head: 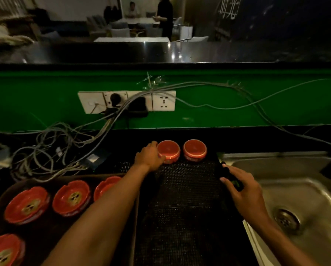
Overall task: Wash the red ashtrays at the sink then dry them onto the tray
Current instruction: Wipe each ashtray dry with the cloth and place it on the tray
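Behind our black mesh mat (181, 189), our left hand (149, 157) grips a round red ashtray (169, 150), our right hand (241, 191) pinches a small dark object (232, 180) beside the steel sink (302, 191).

Left hand (150, 156): grip closed round the near-left rim of a red ashtray (169, 150) at the back of the black mesh mat (181, 198). Second red ashtray (195, 150): just beside the first, on its right, apart from it. Right hand (241, 191): fingers curled on a dark object (230, 179), identity unclear, at the edge of the steel sink (304, 189). Brown tray (51, 237), left on the table: four red ashtrays visible. Green wall panel (237, 104): white socket strip (126, 101), tangled grey cables (65, 143).
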